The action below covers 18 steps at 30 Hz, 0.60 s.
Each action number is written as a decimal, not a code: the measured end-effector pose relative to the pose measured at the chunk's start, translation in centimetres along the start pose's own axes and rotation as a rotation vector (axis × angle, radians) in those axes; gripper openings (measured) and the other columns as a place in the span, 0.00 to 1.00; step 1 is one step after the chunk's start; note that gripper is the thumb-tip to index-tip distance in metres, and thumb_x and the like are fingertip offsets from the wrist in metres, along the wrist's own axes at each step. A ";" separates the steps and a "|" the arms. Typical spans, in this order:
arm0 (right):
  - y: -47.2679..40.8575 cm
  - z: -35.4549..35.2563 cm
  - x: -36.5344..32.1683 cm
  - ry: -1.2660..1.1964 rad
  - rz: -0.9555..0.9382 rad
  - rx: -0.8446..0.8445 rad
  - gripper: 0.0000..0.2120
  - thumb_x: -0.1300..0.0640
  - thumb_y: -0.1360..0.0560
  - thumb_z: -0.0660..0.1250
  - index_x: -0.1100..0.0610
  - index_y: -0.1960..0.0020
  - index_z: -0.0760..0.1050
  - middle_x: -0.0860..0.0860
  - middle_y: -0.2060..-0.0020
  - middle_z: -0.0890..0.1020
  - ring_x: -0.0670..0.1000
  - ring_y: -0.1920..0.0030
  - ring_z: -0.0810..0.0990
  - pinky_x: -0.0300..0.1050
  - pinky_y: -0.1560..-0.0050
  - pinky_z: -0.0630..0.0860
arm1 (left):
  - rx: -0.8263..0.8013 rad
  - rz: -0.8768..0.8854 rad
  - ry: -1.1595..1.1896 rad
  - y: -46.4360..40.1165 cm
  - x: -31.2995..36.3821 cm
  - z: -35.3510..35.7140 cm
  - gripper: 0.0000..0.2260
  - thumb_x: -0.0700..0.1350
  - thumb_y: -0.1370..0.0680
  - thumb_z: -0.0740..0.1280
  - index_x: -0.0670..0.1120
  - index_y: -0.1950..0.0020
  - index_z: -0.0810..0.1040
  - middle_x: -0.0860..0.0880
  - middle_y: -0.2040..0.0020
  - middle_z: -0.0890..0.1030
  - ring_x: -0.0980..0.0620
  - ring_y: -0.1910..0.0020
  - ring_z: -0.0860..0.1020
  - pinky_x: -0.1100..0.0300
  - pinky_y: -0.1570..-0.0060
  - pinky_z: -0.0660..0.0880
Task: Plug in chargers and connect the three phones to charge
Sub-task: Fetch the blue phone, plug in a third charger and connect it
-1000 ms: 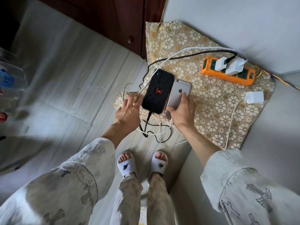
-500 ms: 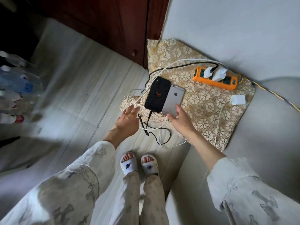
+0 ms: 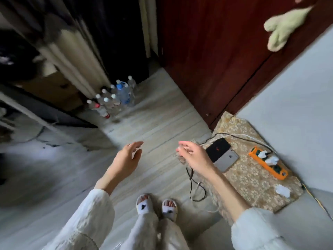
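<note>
Both your hands are up over the floor, fingers loosely spread: left hand (image 3: 128, 158) and right hand (image 3: 193, 156) hold nothing. The black phone (image 3: 218, 148) and silver phone (image 3: 227, 160) lie side by side on the patterned cloth (image 3: 252, 179), near the orange power strip (image 3: 267, 164).

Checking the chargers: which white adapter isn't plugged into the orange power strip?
The white adapter lying loose on the patterned cloth, near the viewer's end. The other two adapters stand plugged into the orange power strip.
</note>
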State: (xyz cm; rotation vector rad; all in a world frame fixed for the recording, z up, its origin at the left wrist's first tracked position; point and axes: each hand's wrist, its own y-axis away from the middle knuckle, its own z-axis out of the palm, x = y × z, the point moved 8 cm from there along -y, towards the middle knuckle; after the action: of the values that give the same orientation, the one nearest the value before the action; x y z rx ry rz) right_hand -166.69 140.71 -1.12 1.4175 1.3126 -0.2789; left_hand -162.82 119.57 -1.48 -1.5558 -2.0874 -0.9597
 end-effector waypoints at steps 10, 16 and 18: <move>2.2 22.7 -23.7 0.276 -0.420 -0.324 0.12 0.59 0.25 0.64 0.60 0.42 0.76 0.59 0.49 0.82 0.56 0.46 0.80 0.52 0.39 0.74 | 0.511 -0.210 0.184 14.5 -13.6 -22.5 0.14 0.37 0.23 0.60 0.43 0.38 0.75 0.44 0.42 0.79 0.46 0.42 0.77 0.55 0.40 0.73; 9.2 45.6 -33.4 0.429 -0.625 -0.604 0.13 0.57 0.24 0.63 0.58 0.41 0.75 0.57 0.48 0.82 0.55 0.46 0.80 0.50 0.38 0.73 | 0.783 -0.391 0.334 28.0 -28.1 -32.9 0.12 0.41 0.23 0.62 0.46 0.40 0.76 0.48 0.44 0.79 0.52 0.48 0.78 0.61 0.46 0.72; 12.6 53.3 -35.6 0.465 -0.703 -0.699 0.13 0.56 0.24 0.63 0.57 0.41 0.76 0.56 0.50 0.83 0.55 0.47 0.81 0.51 0.39 0.74 | 0.875 -0.466 0.341 33.4 -32.8 -35.9 0.12 0.42 0.23 0.62 0.47 0.40 0.76 0.48 0.44 0.79 0.55 0.50 0.77 0.65 0.48 0.71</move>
State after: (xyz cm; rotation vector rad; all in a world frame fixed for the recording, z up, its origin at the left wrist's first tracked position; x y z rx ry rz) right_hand -143.39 81.79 14.64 0.4018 2.0168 0.0718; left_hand -124.56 76.98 12.69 -0.4513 -2.1813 -0.2891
